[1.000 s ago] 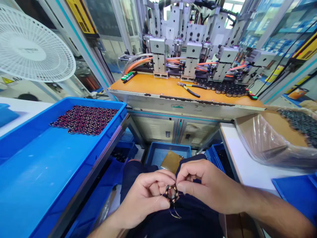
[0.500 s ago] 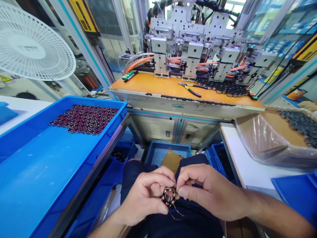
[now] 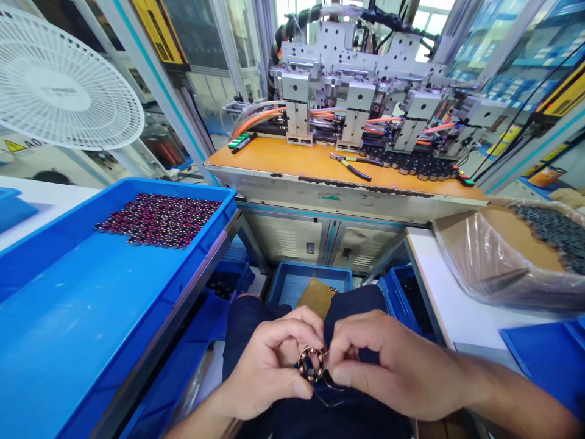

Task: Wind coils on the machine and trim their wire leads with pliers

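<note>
Over my lap, both hands pinch a small round copper-wound coil part [image 3: 311, 365] with thin wire leads hanging below it. My left hand [image 3: 267, 366] grips its left side between thumb and fingers. My right hand [image 3: 388, 363] has its fingers closed on the right edge of the part and its wires. A large blue tray [image 3: 68, 317] at my left holds a heap of similar dark red coil parts [image 3: 159, 219] at its far end.
Ahead stands an orange-topped bench [image 3: 292, 160] with a grey multi-head machine [image 3: 361, 91], pliers [image 3: 350, 163] and rows of dark parts. A plastic-lined box of dark parts [image 3: 512, 256] sits at right. A white fan [image 3: 64, 85] is at upper left. Blue bins lie under the bench.
Both hands have sunk slightly lower with the coil part, which has turned a little between the fingers. Nothing else moved.
</note>
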{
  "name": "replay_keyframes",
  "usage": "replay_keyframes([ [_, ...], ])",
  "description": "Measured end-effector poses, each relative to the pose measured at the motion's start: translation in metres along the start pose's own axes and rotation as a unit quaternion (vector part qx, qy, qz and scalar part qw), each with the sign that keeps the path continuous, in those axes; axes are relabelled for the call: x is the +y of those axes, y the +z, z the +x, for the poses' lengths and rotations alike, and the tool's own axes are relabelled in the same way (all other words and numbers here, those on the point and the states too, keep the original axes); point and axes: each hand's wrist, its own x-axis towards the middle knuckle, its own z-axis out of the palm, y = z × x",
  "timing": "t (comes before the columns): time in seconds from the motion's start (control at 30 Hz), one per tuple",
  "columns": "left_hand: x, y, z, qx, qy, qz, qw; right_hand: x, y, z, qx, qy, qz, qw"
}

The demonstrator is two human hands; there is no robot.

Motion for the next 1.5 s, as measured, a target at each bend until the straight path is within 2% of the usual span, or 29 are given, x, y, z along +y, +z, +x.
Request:
replay_keyframes([
  [0.03,0.000,0.000,0.000,0.000,-0.005,-0.010,1.000,0.001,-0.002,-0.002,-0.012,-0.028,-0.040,0.999],
  [0.1,-0.001,0.000,0.000,-0.003,-0.011,-0.029,1.000,0.005,-0.006,-0.006,0.024,-0.095,-0.163,0.982],
  [0.2,-0.001,-0.001,0.000,-0.012,-0.013,-0.044,0.999,0.012,-0.008,-0.005,0.131,-0.206,-0.318,0.916],
  [0.27,-0.001,0.000,0.000,-0.013,-0.022,-0.052,0.998,0.015,-0.006,-0.002,0.143,-0.275,-0.333,0.891],
  [0.4,-0.001,0.004,0.000,-0.022,-0.050,-0.102,0.993,0.019,0.001,0.005,0.137,-0.333,-0.292,0.886],
  [0.67,-0.003,0.005,-0.002,-0.003,-0.052,-0.112,0.992,0.020,0.006,0.013,0.156,-0.363,-0.258,0.881],
  [0.8,-0.004,0.002,-0.002,0.004,-0.039,-0.086,0.995,0.022,0.013,0.014,0.203,-0.354,-0.230,0.883],
  [0.97,-0.002,0.002,0.001,0.015,0.028,-0.014,0.999,0.023,0.028,0.013,0.277,-0.293,-0.174,0.899],
  [1.1,-0.003,0.006,0.001,0.046,0.077,0.032,0.995,0.030,0.039,0.012,0.333,-0.287,-0.176,0.881],
  [1.2,-0.006,0.008,-0.005,0.071,0.048,0.063,0.994,0.035,0.041,0.012,0.348,-0.310,-0.191,0.864],
  [1.3,-0.007,0.009,-0.011,0.064,0.020,0.097,0.993,0.038,0.040,0.012,0.331,-0.316,-0.208,0.865],
  [1.5,-0.006,0.010,-0.014,0.094,0.024,0.114,0.989,0.035,0.039,0.011,0.342,-0.293,-0.218,0.866],
])
